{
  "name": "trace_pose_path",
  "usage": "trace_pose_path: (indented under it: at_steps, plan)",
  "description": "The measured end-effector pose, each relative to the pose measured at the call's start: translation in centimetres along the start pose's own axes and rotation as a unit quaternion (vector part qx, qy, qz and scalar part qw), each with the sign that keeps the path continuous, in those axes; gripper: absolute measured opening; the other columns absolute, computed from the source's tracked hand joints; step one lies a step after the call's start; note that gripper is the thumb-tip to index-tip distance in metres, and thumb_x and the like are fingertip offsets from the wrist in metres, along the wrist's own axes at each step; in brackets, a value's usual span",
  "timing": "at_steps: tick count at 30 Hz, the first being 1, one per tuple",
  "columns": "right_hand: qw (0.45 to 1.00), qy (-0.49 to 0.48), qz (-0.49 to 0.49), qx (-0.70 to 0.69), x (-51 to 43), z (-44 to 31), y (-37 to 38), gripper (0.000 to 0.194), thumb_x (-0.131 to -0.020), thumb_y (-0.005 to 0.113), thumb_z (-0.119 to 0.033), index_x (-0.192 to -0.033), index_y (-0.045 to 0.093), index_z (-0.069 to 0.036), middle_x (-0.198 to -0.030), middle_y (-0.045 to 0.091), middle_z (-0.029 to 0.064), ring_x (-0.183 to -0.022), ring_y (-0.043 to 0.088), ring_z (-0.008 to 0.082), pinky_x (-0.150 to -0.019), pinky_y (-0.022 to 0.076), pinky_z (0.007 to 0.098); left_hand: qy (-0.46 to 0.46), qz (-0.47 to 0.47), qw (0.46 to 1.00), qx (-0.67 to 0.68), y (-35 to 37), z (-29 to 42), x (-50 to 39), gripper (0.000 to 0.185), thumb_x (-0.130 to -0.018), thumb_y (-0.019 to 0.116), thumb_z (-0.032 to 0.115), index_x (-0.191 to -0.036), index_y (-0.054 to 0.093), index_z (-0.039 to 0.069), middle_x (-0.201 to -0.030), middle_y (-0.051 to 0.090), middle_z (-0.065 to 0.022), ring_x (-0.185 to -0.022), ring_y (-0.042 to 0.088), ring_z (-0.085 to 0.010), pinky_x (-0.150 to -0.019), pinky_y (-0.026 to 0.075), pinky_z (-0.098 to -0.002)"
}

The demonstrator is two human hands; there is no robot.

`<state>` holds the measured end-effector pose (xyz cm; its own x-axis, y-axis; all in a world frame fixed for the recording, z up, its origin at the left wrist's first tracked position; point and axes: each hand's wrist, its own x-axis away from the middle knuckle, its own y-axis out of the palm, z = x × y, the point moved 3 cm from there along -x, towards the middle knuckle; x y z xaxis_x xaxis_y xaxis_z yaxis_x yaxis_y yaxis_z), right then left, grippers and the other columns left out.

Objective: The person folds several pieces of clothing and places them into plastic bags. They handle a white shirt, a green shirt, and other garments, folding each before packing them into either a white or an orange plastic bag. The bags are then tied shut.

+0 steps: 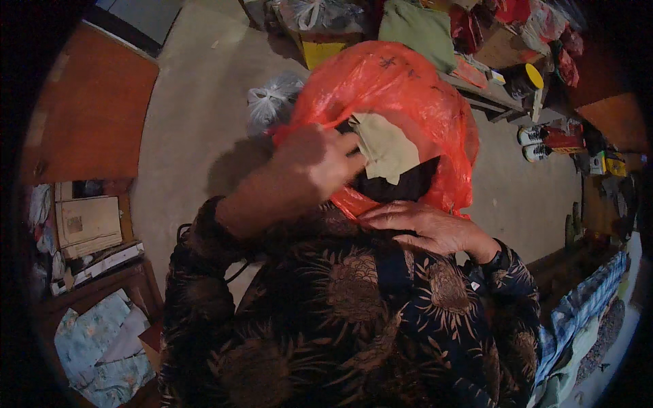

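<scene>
A large red plastic bag (377, 76) bulges in front of me, its mouth facing my chest. Beige cloth (390, 145) and dark cloth (403, 184) show inside the opening. My left hand (326, 160), slightly blurred, is at the left side of the mouth, beside the beige cloth. Its fingers are curled, and what lies between them is hidden. Against my dark flowered garment (352, 285), my right hand (428, 224) holds the near rim of the bag, fingers stretched along it and thumb lower down.
A clear knotted plastic bag (275, 102) sits on the floor left of the red one. Beyond are a low wooden bench (484, 94) and green cloth (416, 33). Shoes (533, 143) stand at right. Cardboard (89, 222) and pale blue floral fabric (97, 336) lie at left.
</scene>
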<state>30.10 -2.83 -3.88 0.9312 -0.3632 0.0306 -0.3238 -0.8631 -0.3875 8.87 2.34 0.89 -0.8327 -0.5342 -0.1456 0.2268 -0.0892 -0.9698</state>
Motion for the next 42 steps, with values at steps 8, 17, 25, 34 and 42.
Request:
trace_pose_path:
  at_steps: [8, 17, 25, 34, 42]
  plan:
    - [0.991, 0.071, 0.089, -0.075, 2.5, 1.1, 0.6, 0.032, -0.103, 0.052, -0.021, -0.127, 0.061, -0.002, -0.131, 0.061, 0.0140, -0.125, 0.055, 0.0289, -0.107, 0.0427, 0.0391, -0.043, -0.067, 0.997, 0.002, 2.5, -1.0, -0.2, 0.011, -0.083, 0.061, 0.014, -0.090, 0.062, 0.005, -0.088, 0.055, -0.0112, -0.076, 0.063, -0.0333, -0.063, 0.051, -0.0450]
    - [0.920, 0.247, 0.294, 0.082, 5.9, 4.0, -0.4, 0.009, -0.093, 0.065, -0.009, -0.099, 0.062, -0.002, -0.080, 0.063, 0.0167, -0.077, 0.065, 0.0291, -0.071, 0.0510, 0.0387, 0.092, -0.050, 0.990, 0.099, 4.7, 0.7, -0.4, 0.013, -0.080, 0.059, 0.019, -0.083, 0.065, 0.007, -0.077, 0.056, -0.0081, -0.073, 0.063, -0.0277, -0.064, 0.051, -0.0411]
    - [0.899, 0.212, 0.245, 0.293, 5.7, 3.4, -1.0, 0.045, -0.078, 0.074, -0.008, -0.118, 0.053, -0.003, -0.112, 0.058, 0.0179, -0.093, 0.062, 0.0378, -0.082, 0.0520, 0.0453, 0.122, -0.026, 0.986, 0.111, 5.3, 1.2, -0.7, 0.011, -0.080, 0.059, 0.017, -0.076, 0.062, 0.007, -0.073, 0.058, -0.0083, -0.078, 0.064, -0.0289, -0.069, 0.050, -0.0420]
    - [0.942, 0.149, 0.194, 0.229, 3.6, 1.6, -3.7, 0.033, -0.081, 0.074, -0.011, -0.107, 0.057, -0.001, -0.109, 0.058, 0.0160, -0.095, 0.061, 0.0343, -0.085, 0.0511, 0.0411, -0.066, -0.107, 0.985, -0.116, 2.8, -1.2, 0.1, 0.013, -0.078, 0.060, 0.013, -0.087, 0.067, 0.008, -0.086, 0.061, -0.0078, -0.080, 0.063, -0.0287, -0.072, 0.049, -0.0400]
    - [0.914, 0.212, 0.339, 0.073, 0.2, 1.6, -7.4, 0.020, -0.097, 0.062, -0.015, -0.111, 0.063, 0.000, -0.101, 0.068, 0.0151, -0.091, 0.066, 0.0302, -0.082, 0.0516, 0.0373, -0.165, 0.012, 0.963, -0.210, 0.0, -3.6, 1.9, 0.034, -0.082, 0.060, 0.011, -0.115, 0.065, 0.012, -0.112, 0.065, -0.0046, -0.087, 0.066, -0.0262, -0.076, 0.049, -0.0400]
